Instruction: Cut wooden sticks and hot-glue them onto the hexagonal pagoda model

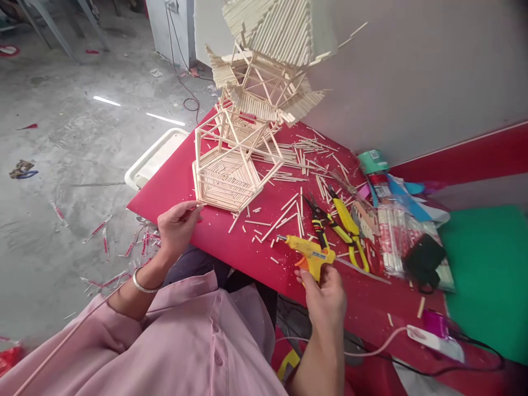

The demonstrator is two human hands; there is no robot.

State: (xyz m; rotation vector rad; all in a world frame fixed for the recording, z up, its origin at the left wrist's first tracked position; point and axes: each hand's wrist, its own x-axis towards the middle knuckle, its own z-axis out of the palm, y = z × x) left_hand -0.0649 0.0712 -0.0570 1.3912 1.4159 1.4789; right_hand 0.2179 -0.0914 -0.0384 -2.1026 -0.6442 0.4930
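"Pink shirt [243, 346] comes closest, spread below the near edge of the red desk [163, 190]. Where's the glue gun [311, 256]?"

"Just above that near edge. Its nozzle points left, towards the hexagonal stick frame [226, 177], and its long axis runs roughly along the edge, the back end sitting a little nearer the person."

"And the right hand [327, 300]?"

"Wrapped around the gun's handle from below, the forearm rising from outside the near edge."

"Left hand [177, 224]?"

"It reaches in over the near edge, a bracelet [144, 283] on the wrist. Thumb and finger make a narrow pinch at the frame's near-left corner; whether they actually grip it, I can't tell."

"How does the frame sit?"

"Flat on its woven-looking base, close to the near edge, with a raised six-sided ring on posts. A tiered stick tower [284, 38] rises behind, towards the far edge."

"Room to move?"

"Red surface shows from the frame to the desk's left corner. Between frame and nozzle there's a gap with loose sticks [290, 212] scattered about; yellow-handled pliers [344, 214] lie just beyond the gun, hemming in that side."
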